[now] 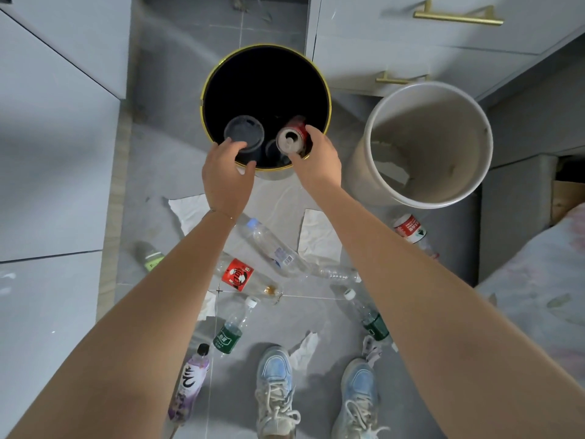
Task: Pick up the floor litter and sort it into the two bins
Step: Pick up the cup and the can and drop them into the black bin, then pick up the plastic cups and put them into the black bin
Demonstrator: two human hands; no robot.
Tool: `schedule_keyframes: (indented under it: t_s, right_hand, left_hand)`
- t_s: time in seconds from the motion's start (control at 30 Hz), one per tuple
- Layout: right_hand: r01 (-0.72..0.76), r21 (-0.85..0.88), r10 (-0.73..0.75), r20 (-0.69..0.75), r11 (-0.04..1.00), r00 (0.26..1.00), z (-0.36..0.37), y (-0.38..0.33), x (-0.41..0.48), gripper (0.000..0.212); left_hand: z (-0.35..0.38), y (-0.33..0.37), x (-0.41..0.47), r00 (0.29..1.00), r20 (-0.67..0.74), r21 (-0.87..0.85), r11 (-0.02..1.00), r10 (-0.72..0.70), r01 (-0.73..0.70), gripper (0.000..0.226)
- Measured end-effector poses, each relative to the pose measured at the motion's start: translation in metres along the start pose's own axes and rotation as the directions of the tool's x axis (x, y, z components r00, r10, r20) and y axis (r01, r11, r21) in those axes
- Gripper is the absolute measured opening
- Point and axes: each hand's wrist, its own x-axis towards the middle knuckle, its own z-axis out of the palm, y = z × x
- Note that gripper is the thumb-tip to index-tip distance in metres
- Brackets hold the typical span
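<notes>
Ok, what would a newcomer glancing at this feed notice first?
Both hands over the black gold-rimmed bin at top centre: the left hand holds a lidded plastic cup, the right hand a red can. To its right stands a white bin with paper scraps inside. Below, plastic bottles and tissues litter the floor around the person's sneakers.

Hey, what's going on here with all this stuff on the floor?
A person is sorting litter. Their left hand holds a lidded plastic cup and their right hand holds a red can, both over the open black bin. The beige bin beside it has some paper inside. Several plastic bottles and crumpled tissues lie on the floor.
</notes>
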Motion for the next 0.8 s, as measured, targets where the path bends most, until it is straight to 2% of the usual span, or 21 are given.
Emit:
schedule_keyframes:
  t_s: [0.17,0.27,0.37,0.53,0.8]
  right_hand:
    - [0.13,-0.125,-0.132,-0.009,0.984,0.991,-0.003,0.023,-0.026,0.066]
    - [0.162,-0.218,-0.161,0.02,0.962,0.987,-0.002,0.046,-0.043,0.073]
    - [0.153,-0.286,-0.14,0.064,0.946,0.988,0.0,0.071,-0.058,0.078]
    - [0.132,-0.377,-0.083,0.142,0.917,0.986,0.007,0.122,-0.083,0.082]
    - [0.024,-0.384,0.065,0.217,0.923,0.974,0.031,0.201,-0.114,0.085]
  left_hand:
    - [0.007,-0.001,-0.027,0.998,0.013,0.151,0.987,0.055,-0.056,0.052]
    - [0.015,-0.003,-0.049,0.995,0.055,0.23,0.969,0.081,-0.092,0.06]
    - [0.024,-0.012,-0.071,0.992,0.074,0.267,0.956,0.107,-0.123,0.064]
    - [0.04,-0.028,-0.109,0.989,0.129,0.313,0.944,0.067,-0.105,0.072]
    - [0.08,-0.058,-0.154,0.963,0.267,0.344,0.932,0.022,-0.117,0.086]
